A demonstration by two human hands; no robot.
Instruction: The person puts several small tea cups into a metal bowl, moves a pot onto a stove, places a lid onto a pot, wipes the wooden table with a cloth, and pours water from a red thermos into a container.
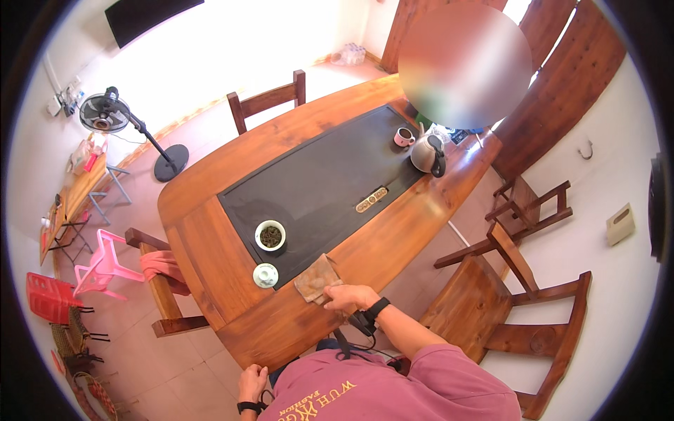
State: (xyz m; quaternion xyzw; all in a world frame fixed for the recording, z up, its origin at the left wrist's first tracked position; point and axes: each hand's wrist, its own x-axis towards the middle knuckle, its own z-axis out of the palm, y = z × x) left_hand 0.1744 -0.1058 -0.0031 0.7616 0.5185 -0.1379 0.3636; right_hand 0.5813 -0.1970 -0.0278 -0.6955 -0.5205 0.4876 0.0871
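My right hand [347,297] grips the near edge of a folded brown cloth [318,279], which lies across the front rim of the wooden tea table [389,231] and touches the black inset tray [316,163]. My left hand [253,383] rests by the table's near left corner, fingers curled, with nothing seen in it. Left of the cloth, a white lid [265,276] sits on the tray's corner. Just behind it stands a white bowl [271,236] with dark tea leaves inside.
A steel kettle [423,153] and a pink-and-white cup [404,137] stand at the tray's far right, near a patterned drain plate [372,200]. Wooden chairs [468,305] flank the table. A floor fan [105,113] and a pink plastic chair [108,263] are at the left.
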